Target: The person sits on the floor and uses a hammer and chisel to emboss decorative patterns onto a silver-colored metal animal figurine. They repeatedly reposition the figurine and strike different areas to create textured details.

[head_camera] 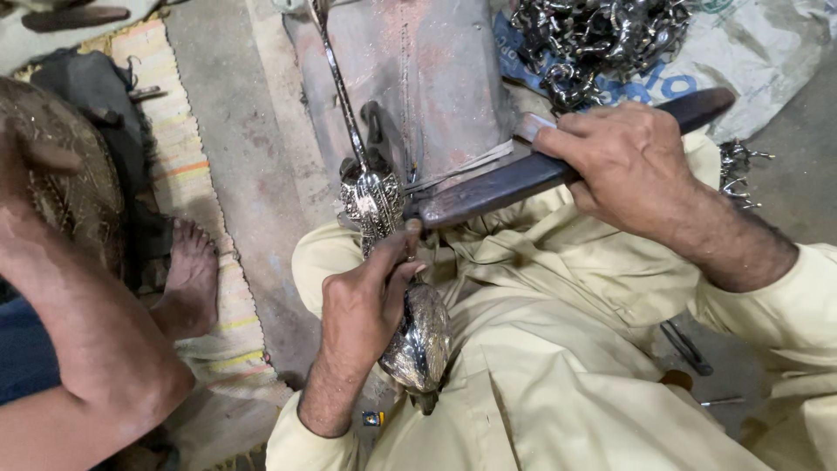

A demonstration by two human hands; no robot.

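— Bare concrete floor (248,166) and a striped mat (187,166); what's cut off?

— Another person's arm (78,340) at the frame's edge, with one bare foot (190,283). Tangled shiny metal pieces (602,35) can't be counted.

— And the ornament?

— One embossed silvery metal ornament (418,344) lies across the lap, its thin stem against a rusty block (427,78). The left hand (366,314) fingers pinch it; the right hand (623,166) fingers wrap one dark file (488,187), touching the ornament.
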